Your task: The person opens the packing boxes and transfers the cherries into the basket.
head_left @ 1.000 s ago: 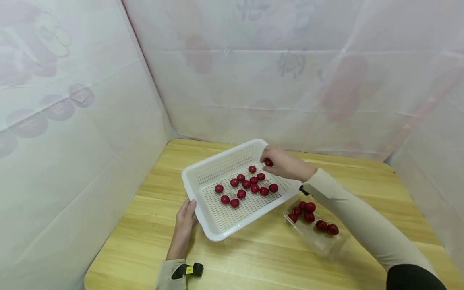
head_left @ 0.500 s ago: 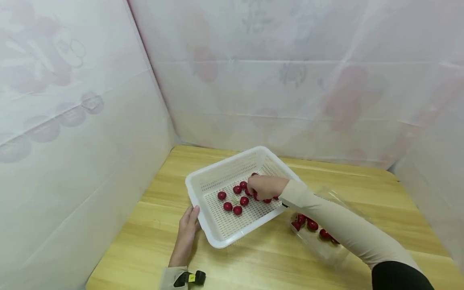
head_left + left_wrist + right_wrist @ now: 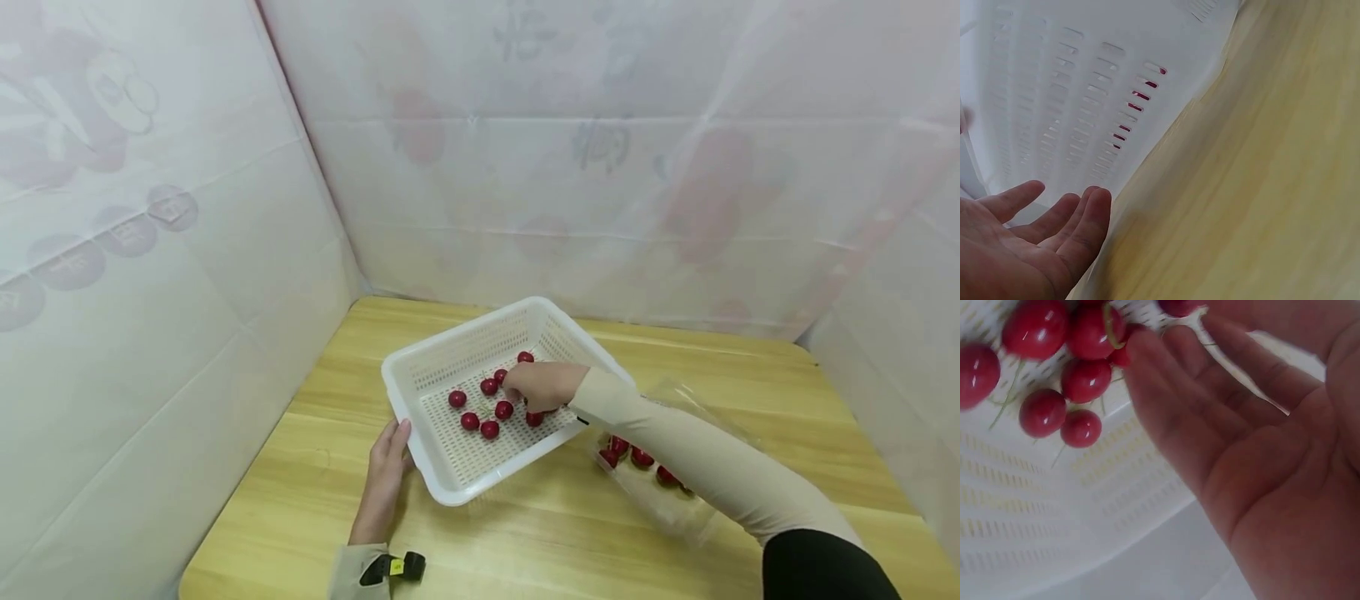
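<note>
A white slotted plastic basket [image 3: 467,350] stands on the table with several red cherries [image 3: 490,430] spread over its floor. At its near left corner my left hand [image 3: 384,467] holds the rim, thumb on top; the left wrist view shows its other fingers [image 3: 1088,231] low along the outer wall. My right hand [image 3: 546,385] reaches down inside the basket, hiding some cherries. Its fingers [image 3: 1166,419] are loosely extended among the fruit in the right wrist view, where one dark cherry [image 3: 1177,305] lies near the thumb. Thin green stems show on some cherries.
A clear plastic box [image 3: 652,504] with several more cherries [image 3: 642,457] sits right of the basket, partly under my right sleeve [image 3: 690,442]. The wooden table [image 3: 300,467] is bordered by printed white sheets [image 3: 465,167] at the back and sides.
My right hand, which held a cherry above the basket's right end, has come down and left among the cherries and no longer visibly holds it. My left hand stays at the rim.
</note>
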`<action>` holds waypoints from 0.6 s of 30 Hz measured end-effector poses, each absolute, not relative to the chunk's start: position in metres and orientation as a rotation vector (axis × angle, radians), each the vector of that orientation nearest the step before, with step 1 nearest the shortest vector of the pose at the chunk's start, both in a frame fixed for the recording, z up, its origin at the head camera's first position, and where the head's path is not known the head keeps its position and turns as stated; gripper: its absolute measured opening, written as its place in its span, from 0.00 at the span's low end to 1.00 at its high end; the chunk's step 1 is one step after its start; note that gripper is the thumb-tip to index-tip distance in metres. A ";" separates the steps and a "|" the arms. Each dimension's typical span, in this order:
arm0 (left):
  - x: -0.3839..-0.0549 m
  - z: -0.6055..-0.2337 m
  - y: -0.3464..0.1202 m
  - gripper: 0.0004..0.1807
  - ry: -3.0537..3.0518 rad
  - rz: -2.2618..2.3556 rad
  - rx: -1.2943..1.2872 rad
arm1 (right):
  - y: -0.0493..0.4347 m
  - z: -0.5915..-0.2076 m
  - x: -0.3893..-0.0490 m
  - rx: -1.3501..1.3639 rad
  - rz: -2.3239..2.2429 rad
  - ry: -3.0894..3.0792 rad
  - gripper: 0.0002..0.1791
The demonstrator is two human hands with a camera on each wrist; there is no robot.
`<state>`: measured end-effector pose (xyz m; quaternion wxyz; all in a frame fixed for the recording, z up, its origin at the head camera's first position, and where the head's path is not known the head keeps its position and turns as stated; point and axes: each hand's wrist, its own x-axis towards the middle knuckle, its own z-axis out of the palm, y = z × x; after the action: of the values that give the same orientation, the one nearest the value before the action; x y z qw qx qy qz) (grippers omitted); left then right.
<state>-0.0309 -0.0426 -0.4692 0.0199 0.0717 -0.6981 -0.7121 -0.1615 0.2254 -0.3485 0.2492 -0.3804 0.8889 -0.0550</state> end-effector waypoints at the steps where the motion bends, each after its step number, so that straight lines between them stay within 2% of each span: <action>1: -0.031 -0.470 -0.042 0.37 -2.171 -2.204 0.232 | 0.229 -0.346 -0.162 -1.061 -0.171 2.427 0.10; 6: -0.027 -0.469 -0.039 0.36 -2.170 -2.224 0.253 | 0.260 -0.326 -0.151 -1.215 -0.295 2.569 0.04; 10: -0.025 -0.468 -0.038 0.35 -2.169 -2.235 0.231 | 0.301 -0.310 -0.121 -1.245 -0.440 2.753 0.09; 15: -0.021 -0.466 -0.039 0.35 -2.167 -2.238 0.232 | 0.359 -0.324 -0.079 -1.211 -0.652 2.948 0.08; 18: -0.019 -0.464 -0.039 0.35 -2.176 -2.242 0.219 | 0.389 -0.341 -0.055 -1.086 -0.703 3.022 0.09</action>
<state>-0.0194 -0.0394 -0.4643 0.0049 0.0700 -0.6948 -0.7158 -0.0552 0.3893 -0.3410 -0.0728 -0.3296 0.9168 -0.2134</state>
